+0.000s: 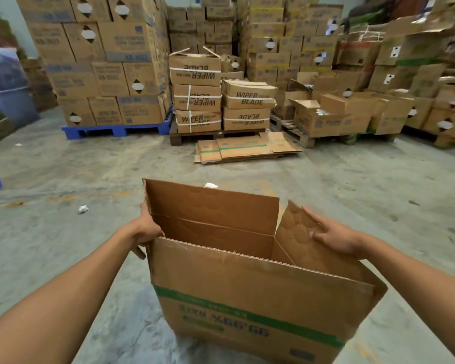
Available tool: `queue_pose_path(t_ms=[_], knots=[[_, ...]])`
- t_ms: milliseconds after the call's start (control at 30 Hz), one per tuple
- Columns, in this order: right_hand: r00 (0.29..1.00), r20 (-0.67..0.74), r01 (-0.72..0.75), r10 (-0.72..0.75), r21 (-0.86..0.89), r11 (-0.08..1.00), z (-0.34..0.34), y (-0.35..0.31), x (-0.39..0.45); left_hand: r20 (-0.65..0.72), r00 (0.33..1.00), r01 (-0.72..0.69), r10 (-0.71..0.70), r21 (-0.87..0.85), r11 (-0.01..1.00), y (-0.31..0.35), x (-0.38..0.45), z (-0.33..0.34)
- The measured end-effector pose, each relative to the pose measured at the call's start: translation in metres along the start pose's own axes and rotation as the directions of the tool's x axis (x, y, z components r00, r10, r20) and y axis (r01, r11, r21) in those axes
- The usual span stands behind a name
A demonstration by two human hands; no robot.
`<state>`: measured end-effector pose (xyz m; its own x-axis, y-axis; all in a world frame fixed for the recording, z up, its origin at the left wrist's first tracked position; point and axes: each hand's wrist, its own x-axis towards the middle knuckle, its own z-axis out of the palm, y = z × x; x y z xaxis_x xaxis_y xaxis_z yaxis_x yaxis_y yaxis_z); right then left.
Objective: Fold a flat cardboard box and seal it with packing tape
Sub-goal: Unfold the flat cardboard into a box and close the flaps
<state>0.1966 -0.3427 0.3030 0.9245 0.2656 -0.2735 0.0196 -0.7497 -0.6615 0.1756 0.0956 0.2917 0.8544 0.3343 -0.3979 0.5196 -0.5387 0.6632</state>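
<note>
A: Where the box stood nearest the camera, upright on the concrete floor with its printing upside down, I recorded the top flaps unfolded. Did the hands hold it?

B: Partly. I logged the left hand gripping the box's left upper corner, thumb inside and fingers curled round the outside edge. I logged the right hand lying flat on the right side flap, fingers spread wide, pressing and not gripping.

A: And the far flap?

B: I saw it upright, apart from both hands. I saw no packing tape anywhere.

A: Risk, in your judgement?

B: I judged the side flap could buckle along its dented face if pushed inward unevenly. With only one corner held, the box could skew or slide on the floor. I could not see whether the bottom was sealed.

A: Beyond it?

B: I noted flattened cartons lying near a pallet of strapped wiper-blade boxes, well apart from the work.
</note>
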Motion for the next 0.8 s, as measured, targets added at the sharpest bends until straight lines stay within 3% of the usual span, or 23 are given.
queue_pose_path(t_ms=[200,300,400,467,633,800], knots=[[0.961,-0.274,-0.003,-0.027,-0.107,0.994,0.010,-0.012,0.030,0.174,0.984,-0.030,0.035,-0.034,0.999,-0.017,-0.015,-0.017],[0.901,-0.429,-0.087,0.068,-0.024,0.996,0.005,-0.015,0.041,0.267,0.960,-0.065,0.085,-0.085,0.994,-0.027,-0.026,-0.025],[0.856,-0.493,-0.121,0.157,0.104,0.987,0.003,-0.007,0.043,0.328,0.938,-0.080,0.115,-0.118,0.990,-0.027,-0.034,-0.020],[0.859,-0.487,-0.119,0.157,0.108,0.987,0.003,0.000,0.043,0.291,0.951,-0.080,0.101,-0.083,0.993,-0.021,-0.036,-0.016],[0.954,-0.296,-0.078,0.056,-0.062,0.995,0.010,0.002,0.038,0.129,0.991,-0.019,0.020,-0.010,1.000,-0.006,-0.036,-0.009],[0.945,-0.320,-0.131,0.068,-0.178,0.975,0.014,-0.004,0.039,0.093,0.996,-0.005,0.004,0.011,1.000,-0.008,-0.041,-0.007]])
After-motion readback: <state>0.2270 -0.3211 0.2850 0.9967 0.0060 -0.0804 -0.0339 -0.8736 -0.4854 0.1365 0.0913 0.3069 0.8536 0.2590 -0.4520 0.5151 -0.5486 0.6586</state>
